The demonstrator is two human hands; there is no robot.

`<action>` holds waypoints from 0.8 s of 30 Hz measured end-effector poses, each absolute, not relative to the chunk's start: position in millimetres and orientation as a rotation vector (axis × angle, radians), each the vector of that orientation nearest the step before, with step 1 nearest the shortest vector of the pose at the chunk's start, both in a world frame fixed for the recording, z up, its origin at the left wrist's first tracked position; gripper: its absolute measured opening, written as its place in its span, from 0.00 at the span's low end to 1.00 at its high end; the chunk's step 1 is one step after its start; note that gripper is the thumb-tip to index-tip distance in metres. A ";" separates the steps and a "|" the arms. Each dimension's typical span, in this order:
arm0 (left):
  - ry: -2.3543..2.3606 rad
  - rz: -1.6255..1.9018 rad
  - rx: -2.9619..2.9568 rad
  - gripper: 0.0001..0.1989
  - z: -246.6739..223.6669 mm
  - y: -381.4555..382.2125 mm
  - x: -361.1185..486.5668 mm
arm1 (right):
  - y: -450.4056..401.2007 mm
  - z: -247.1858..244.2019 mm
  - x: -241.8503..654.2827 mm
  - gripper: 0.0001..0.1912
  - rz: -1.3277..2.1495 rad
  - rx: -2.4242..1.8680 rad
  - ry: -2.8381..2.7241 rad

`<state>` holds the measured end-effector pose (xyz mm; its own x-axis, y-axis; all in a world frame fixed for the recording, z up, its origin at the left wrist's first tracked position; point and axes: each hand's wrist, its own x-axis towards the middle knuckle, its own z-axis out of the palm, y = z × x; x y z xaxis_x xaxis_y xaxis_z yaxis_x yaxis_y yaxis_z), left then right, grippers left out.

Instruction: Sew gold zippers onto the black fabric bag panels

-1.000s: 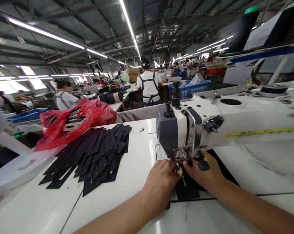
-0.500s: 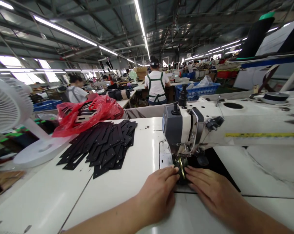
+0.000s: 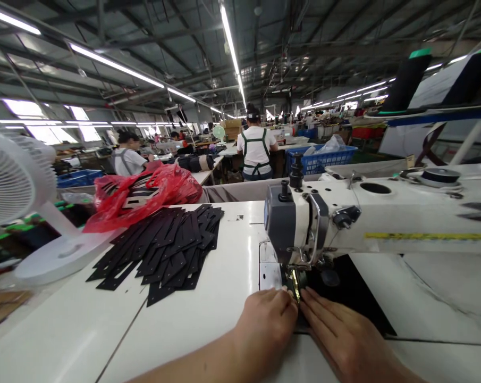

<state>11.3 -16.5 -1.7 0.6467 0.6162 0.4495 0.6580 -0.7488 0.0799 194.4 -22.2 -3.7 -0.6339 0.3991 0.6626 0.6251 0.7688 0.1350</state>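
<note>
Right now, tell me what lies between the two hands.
The head view shows a gold-toothed zipper between the left hand and the right hand.

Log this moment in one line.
left hand: left of gold-toothed zipper | right hand: right of zipper | sewing machine: over zipper's far end

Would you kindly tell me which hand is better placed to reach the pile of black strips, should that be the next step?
Probably the left hand: it is nearer the pile of black strips, which lies to its left, while the right hand is to the right of the gold-toothed zipper.
</note>
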 end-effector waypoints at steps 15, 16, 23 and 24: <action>-0.855 -0.788 -2.634 0.14 -3.3 -1.4 10.6 | -9.9 -21.1 189.3 0.20 -0.518 -0.753 -2.247; -0.851 -0.783 -2.622 0.13 -3.8 1.2 10.5 | -8.3 -21.0 188.6 0.20 -0.512 -0.760 -2.243; -0.966 -0.823 -2.635 0.08 -8.6 7.8 7.2 | -4.4 -12.3 187.9 0.23 -0.537 -0.813 -2.248; -1.019 -0.860 -2.655 0.07 -8.7 5.1 5.1 | -5.8 -11.3 189.5 0.22 -0.534 -0.816 -2.250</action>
